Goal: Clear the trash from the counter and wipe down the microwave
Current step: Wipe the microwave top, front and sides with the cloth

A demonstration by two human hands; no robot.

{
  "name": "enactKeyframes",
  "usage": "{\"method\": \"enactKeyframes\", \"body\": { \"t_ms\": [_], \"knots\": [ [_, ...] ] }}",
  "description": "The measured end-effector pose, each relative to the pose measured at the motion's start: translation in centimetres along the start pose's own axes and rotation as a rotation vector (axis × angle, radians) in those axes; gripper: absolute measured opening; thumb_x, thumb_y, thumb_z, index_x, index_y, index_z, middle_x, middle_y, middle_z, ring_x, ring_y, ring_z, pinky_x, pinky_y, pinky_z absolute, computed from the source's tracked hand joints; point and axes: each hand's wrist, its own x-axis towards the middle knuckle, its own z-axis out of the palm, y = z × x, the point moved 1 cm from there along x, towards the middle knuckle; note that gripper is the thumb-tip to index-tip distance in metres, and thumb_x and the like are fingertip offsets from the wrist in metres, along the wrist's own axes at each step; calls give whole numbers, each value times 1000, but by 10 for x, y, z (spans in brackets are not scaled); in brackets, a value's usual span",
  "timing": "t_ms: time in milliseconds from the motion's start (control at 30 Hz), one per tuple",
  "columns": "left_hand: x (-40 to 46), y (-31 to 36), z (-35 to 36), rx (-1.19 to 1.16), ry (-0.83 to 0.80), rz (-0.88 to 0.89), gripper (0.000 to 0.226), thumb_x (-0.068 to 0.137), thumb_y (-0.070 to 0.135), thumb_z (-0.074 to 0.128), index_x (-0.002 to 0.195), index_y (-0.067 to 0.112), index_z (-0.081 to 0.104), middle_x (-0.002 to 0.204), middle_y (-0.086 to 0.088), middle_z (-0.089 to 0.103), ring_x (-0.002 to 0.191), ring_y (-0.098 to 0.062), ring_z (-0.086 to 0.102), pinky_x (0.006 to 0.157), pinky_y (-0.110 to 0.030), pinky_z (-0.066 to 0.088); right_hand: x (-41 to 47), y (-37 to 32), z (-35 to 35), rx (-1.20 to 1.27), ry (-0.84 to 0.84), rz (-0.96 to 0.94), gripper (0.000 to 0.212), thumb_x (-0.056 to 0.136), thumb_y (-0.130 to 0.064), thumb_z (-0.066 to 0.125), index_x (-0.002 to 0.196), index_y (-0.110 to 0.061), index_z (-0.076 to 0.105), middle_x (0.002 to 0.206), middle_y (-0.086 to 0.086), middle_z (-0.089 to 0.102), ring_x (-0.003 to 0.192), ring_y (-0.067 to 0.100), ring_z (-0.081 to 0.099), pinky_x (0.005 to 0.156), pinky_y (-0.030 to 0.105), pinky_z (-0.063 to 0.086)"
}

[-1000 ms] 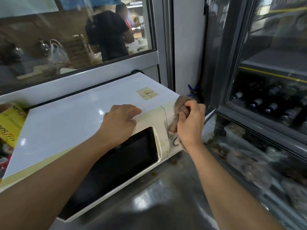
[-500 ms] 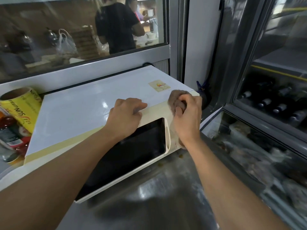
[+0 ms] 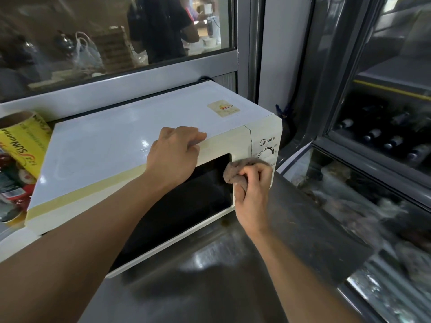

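Your right hand (image 3: pixel 253 194) has its fingers curled round a bunched brown rag (image 3: pixel 240 171), pinching it between thumb and fingers. The rag is pressed against the front of the microwave (image 3: pixel 140 136), at the seam where the dark door window (image 3: pixel 186 201) meets the control panel (image 3: pixel 265 145). Just above the rag you can see a dial and the Midea mark on that panel; the lower part of the panel is hidden behind your hand.

Your left hand (image 3: pixel 175 155) sits to the left of the rag and a little above it, on the front top edge of the microwave. Its fingers are curled over the edge with the knuckles up, and it holds nothing loose. The two hands are near each other but not touching.

Behind the left hand, toward the far right corner of the top, a worn sticker (image 3: pixel 223 108) lies flat. Well to the left of both hands, beside the microwave, lies a yellow roll (image 3: pixel 23 141) with a cardboard core, and below it some red-labelled cans (image 3: pixel 14 187).

Below your right wrist runs the steel counter (image 3: pixel 210 276), which the microwave stands on. To the right of the rag hand is a glass-fronted cooler (image 3: pixel 384 136) with dark bottles inside.
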Motion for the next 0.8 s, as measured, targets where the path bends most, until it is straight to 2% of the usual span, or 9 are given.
{"method": "enactKeyframes", "body": {
  "t_ms": [67, 167, 233, 267, 333, 400, 500, 633, 800],
  "knots": [
    [-1, 0, -1, -3, -3, -9, 41, 94, 10, 43, 128, 29, 57, 136, 16, 50, 132, -10, 29, 102, -31, 31, -10, 3, 0, 3, -30, 37, 33, 72, 17, 60, 92, -8, 50, 105, 2, 34, 103, 7, 40, 96, 13, 40],
    [-1, 2, -1, -6, -13, -10, 41, 94, 10, 43, 128, 28, 57, 138, 14, 49, 133, -12, 29, 104, -32, 30, -8, -1, -2, -21, -80, 134, 27, 73, 17, 57, 91, -2, 51, 103, 2, 31, 96, 10, 41, 94, 17, 43],
    [-1, 3, -2, -1, -14, -11, 41, 94, 10, 43, 128, 28, 57, 138, 15, 49, 132, -12, 30, 104, -32, 29, 3, -11, -3, -8, -80, 165, 27, 75, 15, 57, 94, -2, 51, 104, 1, 29, 98, 11, 40, 96, 9, 37],
    [-1, 3, -2, 0, -10, -14, 41, 94, 10, 43, 128, 28, 57, 137, 15, 50, 133, -12, 29, 104, -31, 29, 11, -17, -4, 4, -65, 164, 27, 75, 14, 58, 96, -2, 51, 104, 1, 30, 99, 13, 40, 96, 10, 37],
    [-1, 3, -3, 6, -6, -19, 42, 93, 10, 43, 128, 29, 57, 137, 15, 50, 133, -12, 29, 104, -32, 29, 26, -25, -3, -3, -34, 145, 27, 76, 8, 60, 97, -6, 51, 105, 2, 31, 102, 18, 41, 95, 27, 42],
    [-1, 4, -2, 14, -2, -16, 42, 93, 10, 43, 127, 30, 57, 137, 16, 50, 133, -12, 29, 105, -33, 29, 38, -26, -2, -12, -22, 100, 28, 75, 3, 62, 98, -8, 51, 107, 2, 32, 106, 24, 42, 94, 36, 44],
    [-1, 4, -2, 31, 17, -9, 41, 93, 11, 44, 125, 32, 58, 136, 16, 51, 132, -11, 30, 105, -33, 30, 30, -13, 2, 30, -24, 51, 29, 77, 3, 64, 101, -5, 50, 110, 5, 32, 112, 25, 41, 99, 33, 41],
    [-3, 3, -1, 34, 24, 3, 40, 94, 12, 43, 125, 33, 58, 136, 17, 50, 132, -10, 30, 102, -30, 30, -10, 13, 8, 62, -24, 89, 38, 80, 3, 62, 102, -17, 38, 114, -1, 26, 116, 28, 44, 103, 27, 38],
    [-3, 3, -1, 47, 24, 6, 41, 94, 12, 42, 126, 33, 58, 136, 17, 49, 132, -11, 30, 96, -27, 28, -26, 29, 17, 23, -26, 110, 34, 83, -4, 60, 101, -17, 35, 118, 11, 32, 120, 32, 43, 104, 39, 40]
  ]
}}
